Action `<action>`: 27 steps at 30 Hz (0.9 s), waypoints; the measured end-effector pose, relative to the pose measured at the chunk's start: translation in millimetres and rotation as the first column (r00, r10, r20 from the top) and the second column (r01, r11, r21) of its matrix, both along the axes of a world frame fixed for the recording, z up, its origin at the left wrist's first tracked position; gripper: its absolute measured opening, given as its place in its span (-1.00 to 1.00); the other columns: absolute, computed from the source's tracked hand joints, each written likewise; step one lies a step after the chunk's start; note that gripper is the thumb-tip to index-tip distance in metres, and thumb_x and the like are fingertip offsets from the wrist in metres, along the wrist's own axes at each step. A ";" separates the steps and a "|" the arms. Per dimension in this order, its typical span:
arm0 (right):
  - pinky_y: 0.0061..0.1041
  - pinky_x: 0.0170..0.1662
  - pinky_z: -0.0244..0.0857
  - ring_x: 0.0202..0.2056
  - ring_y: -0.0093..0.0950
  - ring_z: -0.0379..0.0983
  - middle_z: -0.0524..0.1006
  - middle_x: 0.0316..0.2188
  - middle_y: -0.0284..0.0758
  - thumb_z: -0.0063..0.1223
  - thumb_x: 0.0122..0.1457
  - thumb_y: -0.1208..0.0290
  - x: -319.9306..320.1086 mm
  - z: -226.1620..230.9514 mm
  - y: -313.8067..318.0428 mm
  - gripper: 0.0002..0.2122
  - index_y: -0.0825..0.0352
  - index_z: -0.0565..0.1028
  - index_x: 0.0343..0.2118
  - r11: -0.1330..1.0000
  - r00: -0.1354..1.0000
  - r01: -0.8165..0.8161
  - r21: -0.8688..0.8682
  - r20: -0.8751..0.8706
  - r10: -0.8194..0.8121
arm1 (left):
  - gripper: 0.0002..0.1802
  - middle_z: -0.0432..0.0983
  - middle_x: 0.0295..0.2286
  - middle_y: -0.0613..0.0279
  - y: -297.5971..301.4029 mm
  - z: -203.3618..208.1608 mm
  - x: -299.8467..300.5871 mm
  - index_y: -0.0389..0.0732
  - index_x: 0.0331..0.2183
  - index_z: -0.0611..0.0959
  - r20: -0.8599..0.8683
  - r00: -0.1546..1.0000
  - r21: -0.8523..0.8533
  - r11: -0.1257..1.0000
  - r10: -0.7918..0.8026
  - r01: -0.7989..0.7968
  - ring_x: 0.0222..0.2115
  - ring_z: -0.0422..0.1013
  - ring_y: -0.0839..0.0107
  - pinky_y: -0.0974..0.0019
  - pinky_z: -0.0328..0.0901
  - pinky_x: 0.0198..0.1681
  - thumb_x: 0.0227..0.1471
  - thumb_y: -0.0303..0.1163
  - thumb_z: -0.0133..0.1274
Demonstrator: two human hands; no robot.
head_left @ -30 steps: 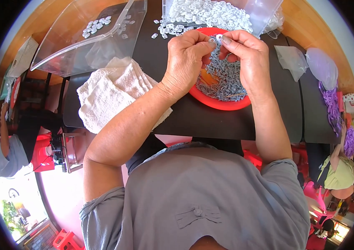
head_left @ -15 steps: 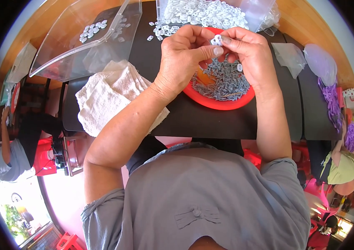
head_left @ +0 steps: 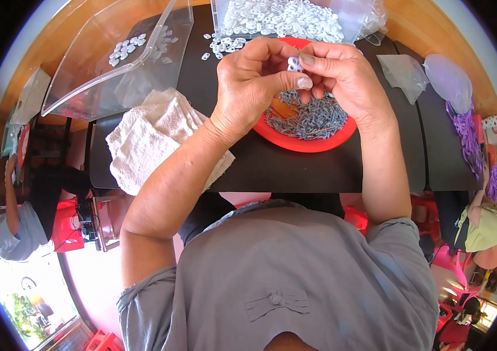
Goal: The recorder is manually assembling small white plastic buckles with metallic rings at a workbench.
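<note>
A small white plastic piece with dark holes (head_left: 294,64) is held between the fingertips of both hands, above a red bowl (head_left: 301,144). My left hand (head_left: 251,82) is closed, its thumb and forefinger about the piece's left side. From the other side my right hand (head_left: 345,76) is closed too, with its thumb at the piece's upper right. Whether a screw is in those fingers cannot be made out. Many small grey screws (head_left: 315,120) fill the bowl, along with something orange, and my hands hide its far part.
A clear bin (head_left: 283,17) heaped with white pieces stands behind the bowl, with loose pieces (head_left: 225,45) beside it. Another clear tub (head_left: 114,76) lies tilted at left, near folded cloths (head_left: 155,140). Plastic bags (head_left: 403,76) lie at right. Other people sit at both sides.
Both hands have shifted slightly left and down in the picture with the white piece, which has turned a little between the fingers. The whole view has moved slightly.
</note>
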State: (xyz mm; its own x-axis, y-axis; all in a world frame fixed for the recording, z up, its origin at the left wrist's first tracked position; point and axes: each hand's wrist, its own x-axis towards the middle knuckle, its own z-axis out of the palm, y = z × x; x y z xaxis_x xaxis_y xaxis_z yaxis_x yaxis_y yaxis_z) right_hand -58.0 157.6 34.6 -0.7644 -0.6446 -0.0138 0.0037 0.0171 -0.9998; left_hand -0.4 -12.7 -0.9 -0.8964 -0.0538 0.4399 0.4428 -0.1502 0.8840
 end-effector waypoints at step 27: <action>-0.71 -0.62 0.15 -0.65 -0.52 0.39 0.41 -0.66 -0.38 0.01 0.21 0.39 1.5 -19.8 -8.9 -0.81 0.44 0.48 -0.41 0.939 0.974 -0.122 -0.322 0.141 0.175 | -0.83 0.56 -0.52 0.19 -1.7 2.3 2.8 -0.32 -0.41 0.55 -0.020 0.999 0.100 0.994 -0.038 0.040 -0.54 0.51 0.48 0.46 0.45 -0.48 -0.11 -0.66 0.22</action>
State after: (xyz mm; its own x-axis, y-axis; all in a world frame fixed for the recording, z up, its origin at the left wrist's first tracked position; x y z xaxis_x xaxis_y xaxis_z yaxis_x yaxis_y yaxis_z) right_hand -56.5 148.6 14.8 -0.6633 -0.7433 0.0873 0.1901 -0.2801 -0.9409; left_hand 2.4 -14.4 1.4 -0.8905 -0.0632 0.4505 0.4509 -0.2551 0.8554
